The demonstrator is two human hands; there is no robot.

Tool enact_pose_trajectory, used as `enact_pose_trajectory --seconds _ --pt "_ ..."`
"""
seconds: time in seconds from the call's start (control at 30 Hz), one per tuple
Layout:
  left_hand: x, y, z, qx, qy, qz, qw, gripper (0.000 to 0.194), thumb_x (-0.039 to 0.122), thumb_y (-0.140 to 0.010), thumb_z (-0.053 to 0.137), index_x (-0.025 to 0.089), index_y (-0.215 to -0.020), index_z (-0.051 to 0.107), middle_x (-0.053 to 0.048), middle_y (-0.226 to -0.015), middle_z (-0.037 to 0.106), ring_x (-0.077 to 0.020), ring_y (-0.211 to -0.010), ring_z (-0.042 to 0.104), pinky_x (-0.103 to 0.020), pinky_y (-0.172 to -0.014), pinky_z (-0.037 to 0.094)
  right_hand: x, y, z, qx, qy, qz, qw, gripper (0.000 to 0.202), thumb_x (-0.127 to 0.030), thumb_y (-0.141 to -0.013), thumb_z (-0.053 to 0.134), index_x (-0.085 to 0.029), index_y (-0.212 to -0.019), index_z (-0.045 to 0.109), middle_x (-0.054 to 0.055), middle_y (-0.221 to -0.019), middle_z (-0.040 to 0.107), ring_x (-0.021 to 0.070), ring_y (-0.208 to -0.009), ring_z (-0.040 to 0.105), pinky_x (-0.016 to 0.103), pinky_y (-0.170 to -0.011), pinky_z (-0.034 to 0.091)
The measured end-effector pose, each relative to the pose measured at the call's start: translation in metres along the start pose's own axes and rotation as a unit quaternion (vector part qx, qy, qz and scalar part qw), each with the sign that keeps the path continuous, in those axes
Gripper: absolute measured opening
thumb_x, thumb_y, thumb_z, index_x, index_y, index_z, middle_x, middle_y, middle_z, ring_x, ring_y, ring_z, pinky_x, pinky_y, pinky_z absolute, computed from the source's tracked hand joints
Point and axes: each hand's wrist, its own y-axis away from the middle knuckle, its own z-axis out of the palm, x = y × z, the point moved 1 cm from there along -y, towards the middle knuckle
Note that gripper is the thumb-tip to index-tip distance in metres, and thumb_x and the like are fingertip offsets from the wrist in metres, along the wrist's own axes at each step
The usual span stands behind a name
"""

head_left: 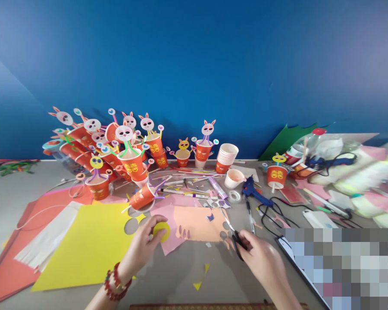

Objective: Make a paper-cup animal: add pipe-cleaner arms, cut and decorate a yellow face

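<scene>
Between thumb and fingers, my left hand (pixel 144 245) pinches a small yellow paper circle (pixel 162 232). A red bead bracelet circles that wrist. My right hand (pixel 258 254) grips black-handled scissors (pixel 232 230), their blades pointing up and left over an orange paper sheet (pixel 197 221). This sheet has round cut-outs at its right edge and narrow slots on its left. Beneath it lies pink paper (pixel 168 245). Left of my left hand is a large yellow sheet (pixel 87 241) with rounded cuts at its upper right corner. Yellow scraps (pixel 198 286) lie between my hands.
Red paper cups (pixel 132 163) with rabbit-face figures crowd the back left. A stack of cups (pixel 226 157), a white cup (pixel 234 178) and a blue glue gun (pixel 255 193) with a black cord stand toward the right. A tablet-like device (pixel 299 269), partly pixelated, lies at right.
</scene>
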Motion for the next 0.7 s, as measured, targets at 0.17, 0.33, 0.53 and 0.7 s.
enact_pose_trajectory --seconds 0.17,0.33,0.53,0.7 --pt "0.015 -0.007 0.008 -0.090 -0.086 0.065 0.990 0.027 0.021 -0.091 0.051 0.025 -0.115 0.064 -0.005 -0.109 0.072 -0.0224 -0.096 0.068 -0.029 -0.083 0.049 0.001 -0.006 0.002 0.001 0.060 0.016 0.998 0.037 -0.059 -0.085 0.055 -0.026 -0.071 0.049 -0.001 -0.061 0.068 0.0213 -0.053 0.066 0.026 -0.047 0.030" --pt "0.022 -0.021 0.014 -0.130 -0.118 0.092 0.980 0.028 0.017 -0.090 0.048 0.025 -0.111 0.064 -0.004 -0.106 0.074 -0.0218 -0.095 0.069 -0.029 -0.083 0.050 0.001 -0.007 0.005 -0.019 0.087 0.020 0.996 0.031 -0.053 -0.084 0.060 -0.026 -0.078 0.047 -0.003 -0.060 0.068 0.0212 -0.051 0.068 0.024 -0.045 0.028" --pt "0.017 -0.036 0.020 -0.152 -0.146 0.089 0.974 0.029 0.015 -0.090 0.042 0.024 -0.111 0.061 -0.004 -0.111 0.071 -0.0205 -0.101 0.067 -0.031 -0.088 0.050 0.002 -0.005 0.009 0.001 0.129 -0.013 0.992 0.027 -0.047 -0.087 0.060 -0.025 -0.078 0.047 -0.004 -0.063 0.069 0.0206 -0.054 0.070 0.024 -0.046 0.028" --pt "0.004 -0.038 0.020 -0.128 -0.135 0.065 0.980 0.037 0.017 -0.087 0.045 0.022 -0.122 0.054 -0.008 -0.124 0.066 -0.0229 -0.110 0.064 -0.033 -0.087 0.052 0.003 -0.006 0.011 -0.009 0.149 -0.012 0.989 0.023 -0.042 -0.086 0.063 -0.025 -0.079 0.048 -0.004 -0.064 0.070 0.0205 -0.056 0.071 0.024 -0.046 0.030"
